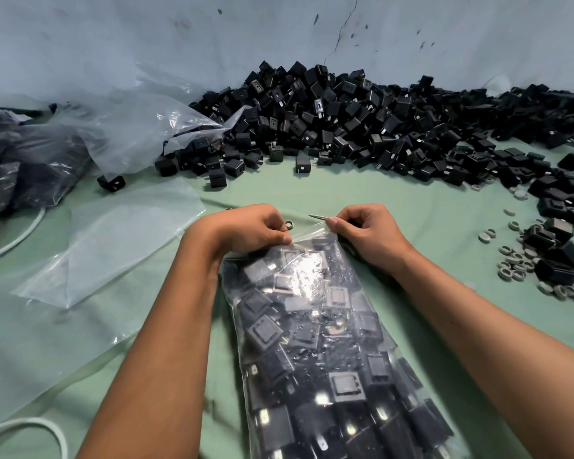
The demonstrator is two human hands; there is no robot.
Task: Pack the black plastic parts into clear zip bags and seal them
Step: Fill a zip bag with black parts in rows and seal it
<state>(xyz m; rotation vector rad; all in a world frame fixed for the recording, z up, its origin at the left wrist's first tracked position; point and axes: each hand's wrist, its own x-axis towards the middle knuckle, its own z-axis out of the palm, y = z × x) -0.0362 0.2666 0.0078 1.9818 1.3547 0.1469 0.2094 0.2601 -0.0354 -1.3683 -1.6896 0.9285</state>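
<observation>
A clear zip bag (pixel 315 326) stuffed with black plastic parts lies lengthwise on the green table, its mouth pointing away from me. My left hand (pixel 246 228) pinches the left end of the bag's top edge. My right hand (pixel 365 231) pinches the right end of that edge between thumb and fingers, and a thin metal pin (pixel 317 217) sticks out from it. A large heap of loose black parts (pixel 328 120) is piled against the wall behind.
Empty clear bags (pixel 113 240) lie flat at the left, with a big crumpled plastic sheet (pixel 140 127) and filled bags (pixel 10 167) behind them. Small grey rings (pixel 514 260) and more black parts (pixel 557 200) are scattered at the right. A white cable (pixel 30 425) curls at the lower left.
</observation>
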